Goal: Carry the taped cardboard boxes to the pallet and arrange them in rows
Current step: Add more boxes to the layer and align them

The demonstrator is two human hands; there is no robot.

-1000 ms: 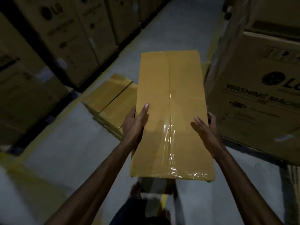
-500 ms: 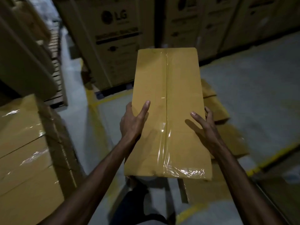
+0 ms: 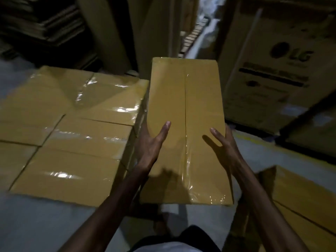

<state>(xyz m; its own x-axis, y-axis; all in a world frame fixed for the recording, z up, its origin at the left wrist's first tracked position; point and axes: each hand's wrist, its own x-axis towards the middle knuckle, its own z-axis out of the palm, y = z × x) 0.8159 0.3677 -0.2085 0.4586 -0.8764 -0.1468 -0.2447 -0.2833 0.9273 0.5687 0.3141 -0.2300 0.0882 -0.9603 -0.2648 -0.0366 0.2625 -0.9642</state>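
- Head view, looking down: both bare arms reach out and a long taped cardboard box [image 3: 185, 110] sits between the hands, held up above the floor.
- Left hand [image 3: 151, 144] is pressed against the box's left side, thumb laid across the top face, other fingers hidden down the side.
- Right hand [image 3: 224, 144] mirrors it on the right edge, thumb spread over the top, fingers wrapped out of sight. So the box is clamped between the two hands, near its closer half.
- Clear tape runs along the centre seam of the box and gleams over its near end.
- Just left of the carried box lies the stack of taped boxes [image 3: 72, 120], flat tops side by side in rows, tape glinting. Its right edge is just beside the carried box's left side; touching or not, hard to tell. What the stack stands on is hidden.
- Lower right, another taped box [image 3: 301, 200] lies on the floor, partly cut off by the frame edge.
- Upper right, a tall LG carton [image 3: 276, 70] stands with dark printed labels, blurred.
- Behind, more tall cartons [image 3: 116, 33] stand upright, and dark flat cardboard sheets [image 3: 40, 20] are piled in the top left corner.
- Grey floor [image 3: 45, 224] shows at the bottom left, with a yellow line [image 3: 254, 140] at the right beneath the cartons.
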